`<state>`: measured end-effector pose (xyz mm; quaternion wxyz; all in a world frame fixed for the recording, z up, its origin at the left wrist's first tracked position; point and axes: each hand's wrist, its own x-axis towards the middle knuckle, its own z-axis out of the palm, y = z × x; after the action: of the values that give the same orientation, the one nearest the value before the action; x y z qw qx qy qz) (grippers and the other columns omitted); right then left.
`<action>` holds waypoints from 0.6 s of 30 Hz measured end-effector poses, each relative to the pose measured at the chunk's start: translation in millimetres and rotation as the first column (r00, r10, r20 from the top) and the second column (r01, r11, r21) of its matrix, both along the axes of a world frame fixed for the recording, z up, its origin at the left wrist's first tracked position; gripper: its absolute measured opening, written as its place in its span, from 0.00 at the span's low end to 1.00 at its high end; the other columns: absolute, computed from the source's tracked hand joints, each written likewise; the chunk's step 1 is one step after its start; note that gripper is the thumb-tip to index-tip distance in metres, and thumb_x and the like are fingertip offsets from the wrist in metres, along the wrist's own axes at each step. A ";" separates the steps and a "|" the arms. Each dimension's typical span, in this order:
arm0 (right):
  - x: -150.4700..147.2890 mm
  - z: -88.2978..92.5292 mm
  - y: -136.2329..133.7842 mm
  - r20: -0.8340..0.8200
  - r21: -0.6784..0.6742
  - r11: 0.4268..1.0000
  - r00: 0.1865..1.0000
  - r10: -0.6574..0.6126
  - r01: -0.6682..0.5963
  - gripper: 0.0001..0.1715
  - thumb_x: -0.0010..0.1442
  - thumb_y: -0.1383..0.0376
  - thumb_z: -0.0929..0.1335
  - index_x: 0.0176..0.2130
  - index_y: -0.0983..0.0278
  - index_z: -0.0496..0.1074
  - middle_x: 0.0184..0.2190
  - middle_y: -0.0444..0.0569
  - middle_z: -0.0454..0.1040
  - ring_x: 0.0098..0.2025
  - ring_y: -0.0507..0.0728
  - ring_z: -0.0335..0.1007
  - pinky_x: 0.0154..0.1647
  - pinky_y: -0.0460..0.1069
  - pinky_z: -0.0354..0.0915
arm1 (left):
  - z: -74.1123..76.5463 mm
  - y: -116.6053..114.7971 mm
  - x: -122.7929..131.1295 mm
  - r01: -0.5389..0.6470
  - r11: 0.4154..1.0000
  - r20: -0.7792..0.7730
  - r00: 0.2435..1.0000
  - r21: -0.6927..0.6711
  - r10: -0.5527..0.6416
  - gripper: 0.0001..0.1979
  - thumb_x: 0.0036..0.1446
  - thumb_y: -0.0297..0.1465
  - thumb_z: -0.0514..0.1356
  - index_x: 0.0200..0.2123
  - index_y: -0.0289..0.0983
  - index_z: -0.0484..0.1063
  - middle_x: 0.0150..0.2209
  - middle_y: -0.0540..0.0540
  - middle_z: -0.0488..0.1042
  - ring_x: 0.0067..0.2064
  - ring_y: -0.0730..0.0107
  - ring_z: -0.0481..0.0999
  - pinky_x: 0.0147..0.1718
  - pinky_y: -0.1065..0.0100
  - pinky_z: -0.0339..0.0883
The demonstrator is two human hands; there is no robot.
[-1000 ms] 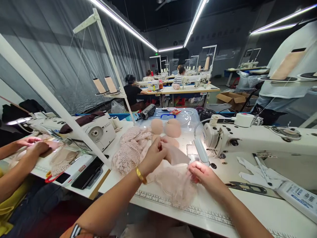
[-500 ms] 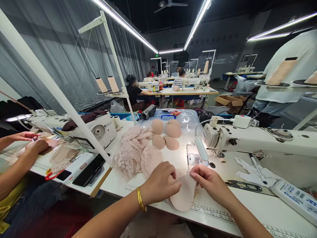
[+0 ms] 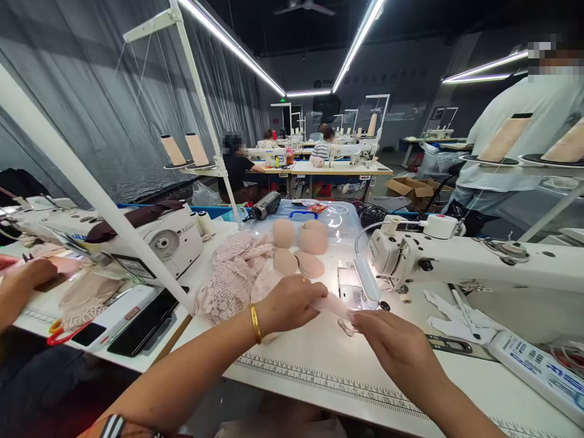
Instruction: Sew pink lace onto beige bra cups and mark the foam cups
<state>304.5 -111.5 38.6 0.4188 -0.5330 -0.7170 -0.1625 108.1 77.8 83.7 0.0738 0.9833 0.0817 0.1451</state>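
Observation:
My left hand (image 3: 292, 304), a gold bangle at its wrist, is closed on one end of a pale pink bra cup (image 3: 335, 305). My right hand (image 3: 395, 334) pinches the other end, so the piece stretches between them above the table, seen nearly edge-on. A small pale strip (image 3: 347, 327) hangs or lies just below it; I cannot tell which. Beyond the hands, several beige bra cups (image 3: 313, 236) rest near the sewing machine's needle plate (image 3: 349, 286). Left of them a heap of pale pink lace fabric (image 3: 228, 274) is partly covered by my left hand.
The sewing machine (image 3: 456, 252) stands at right, its lamp (image 3: 367, 280) close to my right hand. A ruler strip (image 3: 328, 383) runs along the table's front edge. A clear plastic box (image 3: 337, 213) sits behind the cups. At far left, a co-worker's hand (image 3: 27, 280) works at another machine.
Both hands have lifted away from the table's front edge. The cup, earlier showing its broad face, is now turned nearly edge-on, and my left hand has closed on it. The view has shifted slightly.

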 end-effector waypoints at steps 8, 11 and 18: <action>25.5 -41.1 28.6 0.239 -0.071 0.997 0.971 0.012 0.006 0.20 0.70 0.76 0.61 0.45 0.58 0.77 0.37 0.48 0.84 0.34 0.55 0.79 0.34 0.48 0.71 | -26.7 1.7 20.9 0.230 0.902 -0.095 0.973 0.365 -0.210 0.10 0.67 0.37 0.64 0.34 0.38 0.72 0.36 0.48 0.77 0.40 0.61 0.74 0.43 0.59 0.64; 43.5 -47.9 27.9 0.273 -0.168 0.985 0.958 0.086 -0.040 0.19 0.71 0.75 0.61 0.46 0.57 0.77 0.34 0.45 0.82 0.33 0.54 0.77 0.32 0.47 0.70 | -45.0 -5.9 50.2 0.316 0.895 -0.129 0.949 0.316 -0.289 0.06 0.62 0.21 0.61 0.37 0.37 0.72 0.36 0.49 0.77 0.38 0.64 0.74 0.39 0.62 0.64; 74.5 -53.6 15.0 0.264 -0.250 0.968 0.964 0.045 0.023 0.21 0.72 0.76 0.60 0.54 0.62 0.75 0.45 0.54 0.82 0.42 0.60 0.75 0.37 0.51 0.72 | -74.8 -10.0 83.2 0.250 0.898 -0.069 0.968 0.363 -0.242 0.10 0.60 0.23 0.62 0.26 0.37 0.67 0.30 0.46 0.71 0.33 0.64 0.70 0.31 0.62 0.58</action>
<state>379.0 -96.5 -15.1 0.2484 -0.5510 -0.7846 -0.1386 191.3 67.8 8.9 -0.0955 0.9835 -0.0710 0.1363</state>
